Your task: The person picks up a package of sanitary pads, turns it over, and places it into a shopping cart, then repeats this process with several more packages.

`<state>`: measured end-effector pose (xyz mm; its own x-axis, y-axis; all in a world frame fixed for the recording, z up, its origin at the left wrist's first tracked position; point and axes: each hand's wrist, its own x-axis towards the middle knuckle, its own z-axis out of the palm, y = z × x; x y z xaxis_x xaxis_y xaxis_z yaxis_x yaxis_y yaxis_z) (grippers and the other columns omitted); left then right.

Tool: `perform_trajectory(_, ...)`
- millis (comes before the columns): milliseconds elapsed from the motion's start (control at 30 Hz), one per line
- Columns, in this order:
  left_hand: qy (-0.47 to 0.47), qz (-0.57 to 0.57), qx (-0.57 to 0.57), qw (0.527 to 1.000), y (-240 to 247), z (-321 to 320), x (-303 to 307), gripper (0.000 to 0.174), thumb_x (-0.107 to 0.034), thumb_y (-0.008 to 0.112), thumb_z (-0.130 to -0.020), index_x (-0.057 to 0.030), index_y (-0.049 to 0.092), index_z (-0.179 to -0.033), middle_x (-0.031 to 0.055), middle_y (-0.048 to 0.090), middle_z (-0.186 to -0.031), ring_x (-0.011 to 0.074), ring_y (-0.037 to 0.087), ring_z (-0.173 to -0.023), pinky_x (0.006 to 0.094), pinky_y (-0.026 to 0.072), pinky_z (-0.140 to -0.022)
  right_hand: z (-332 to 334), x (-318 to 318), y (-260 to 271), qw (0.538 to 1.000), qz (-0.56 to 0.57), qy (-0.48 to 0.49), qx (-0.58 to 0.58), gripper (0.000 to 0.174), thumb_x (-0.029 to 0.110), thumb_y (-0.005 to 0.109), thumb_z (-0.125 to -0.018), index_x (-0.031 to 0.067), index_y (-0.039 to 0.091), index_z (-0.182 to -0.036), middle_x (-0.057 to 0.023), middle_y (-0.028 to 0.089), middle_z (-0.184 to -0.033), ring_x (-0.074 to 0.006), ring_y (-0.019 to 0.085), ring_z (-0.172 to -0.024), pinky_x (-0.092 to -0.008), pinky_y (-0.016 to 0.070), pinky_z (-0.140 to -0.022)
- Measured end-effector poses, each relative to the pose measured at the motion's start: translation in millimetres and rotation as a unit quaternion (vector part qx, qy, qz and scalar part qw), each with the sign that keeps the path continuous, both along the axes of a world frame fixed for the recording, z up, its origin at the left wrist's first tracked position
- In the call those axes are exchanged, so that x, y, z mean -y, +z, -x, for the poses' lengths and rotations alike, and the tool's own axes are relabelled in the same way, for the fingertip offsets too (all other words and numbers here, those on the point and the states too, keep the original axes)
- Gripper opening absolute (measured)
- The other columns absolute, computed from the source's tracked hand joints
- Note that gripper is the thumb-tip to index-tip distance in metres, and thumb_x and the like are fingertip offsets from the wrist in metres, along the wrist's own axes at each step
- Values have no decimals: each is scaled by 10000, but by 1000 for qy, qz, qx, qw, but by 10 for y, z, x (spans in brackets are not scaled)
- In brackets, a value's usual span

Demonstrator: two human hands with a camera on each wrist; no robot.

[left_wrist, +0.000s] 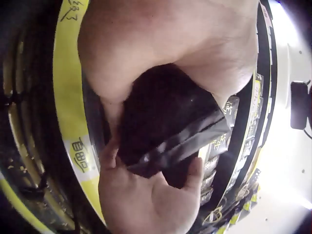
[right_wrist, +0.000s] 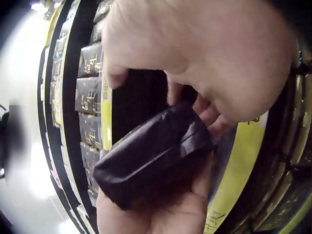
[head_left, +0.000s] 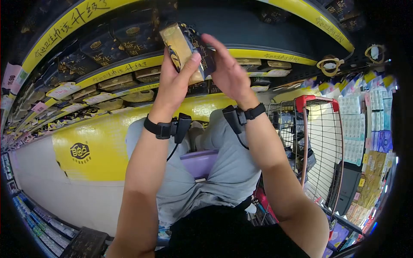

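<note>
A black package with a gold side [head_left: 183,49] is gripped by my left hand [head_left: 174,84], its thumb across the gold side and its fingers behind. Just to the right, my right hand [head_left: 230,75] has its fingers extended and a little blurred. In the left wrist view, the dark wrapper [left_wrist: 170,117] lies between my left hand [left_wrist: 165,39] above and my right hand [left_wrist: 148,200] below. The right wrist view has the package [right_wrist: 156,151] resting in my left palm [right_wrist: 161,214], with my right hand [right_wrist: 204,48] above it. Whether the right fingertips touch it, I cannot tell.
Shelves with yellow edge strips [head_left: 116,71] hold rows of dark packages [head_left: 101,47]. A wire shopping cart [head_left: 322,150] with dark packs inside stands at the right, near more stacked goods [head_left: 378,124]. Below the shelves is a yellow panel [head_left: 103,146]; a purple seat [head_left: 200,163] shows between the legs.
</note>
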<state>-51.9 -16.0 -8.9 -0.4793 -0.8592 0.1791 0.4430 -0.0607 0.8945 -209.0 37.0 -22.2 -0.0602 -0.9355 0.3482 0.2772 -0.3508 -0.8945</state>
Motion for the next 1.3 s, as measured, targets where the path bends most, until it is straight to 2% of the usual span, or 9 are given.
perform_trajectory(67,-37,-14,-32,999,27,-56,-6,543,-249,710,-944,-2,460,-1358,81,605,-1229,133,582,-1097,292,495,-925,-14,-44,94,984,-84,-10,154,769,567,585,-910,78,430,-1482,-113,338,-1527,-257,311,-1445,-424,324,-1141)
perform_trajectory(233,-66,74,59,993,52,-75,-30,479,-274,699,-956,21,524,-1292,87,642,-1170,118,608,-1014,279,504,-893,61,-44,-82,952,-214,30,218,670,607,422,-1000,64,512,-1382,-127,660,-1267,-252,651,-1141,-441,509,-1001)
perform_trajectory(467,124,116,98,981,-28,-17,40,368,-177,646,-989,24,562,-1285,105,652,-1122,118,607,-992,267,502,-875,123,-68,86,933,-152,70,319,635,552,305,-1050,66,490,-1415,-123,579,-1394,-277,565,-1273,-469,424,-1098)
perform_trajectory(500,190,252,185,931,-76,-40,89,328,-157,637,-990,17,592,-1264,115,660,-1067,121,613,-948,252,507,-839,97,-78,58,943,-150,55,292,561,474,366,-1063,67,454,-1440,-112,552,-1425,-268,545,-1295,-467,413,-1109)
perform_trajectory(700,73,85,179,977,-78,-20,2,355,-188,708,-917,29,629,-1187,141,669,-1113,220,662,-948,320,521,-807,228,-122,-203,967,-136,103,190,581,388,595,-991,41,431,-1428,-95,564,-1383,-219,565,-1256,-401,452,-1075)
perform_trajectory(867,55,215,178,959,-93,17,-27,741,-347,803,-823,57,482,-1355,207,632,-1231,269,640,-1108,372,503,-953,106,-75,-113,986,-158,-18,46,675,335,731,-895,4,438,-1406,-119,581,-1311,-208,581,-1182,-349,473,-1006)
perform_trajectory(967,35,211,197,957,-48,0,-80,771,-314,781,-857,38,401,-1427,202,606,-1271,255,611,-1164,366,485,-993,86,-44,-148,990,-134,-37,2,675,406,686,-921,13,436,-1409,-109,577,-1317,-209,566,-1201,-362,457,-1023)
perform_trajectory(1100,15,169,126,977,-130,56,-70,805,-392,794,-837,54,422,-1395,221,635,-1237,289,648,-1133,381,507,-971,62,-34,-27,980,-106,-1,171,589,534,479,-1004,75,472,-1373,-82,591,-1286,-218,556,-1206,-398,421,-1056)
perform_trajectory(1300,-13,166,88,982,-88,33,-72,701,-419,711,-924,59,453,-1368,177,623,-1252,226,617,-1137,342,486,-978,173,-30,-66,961,-101,-13,258,269,366,411,-1071,165,516,-1216,-20,629,-1189,-177,606,-1109,-393,492,-942)
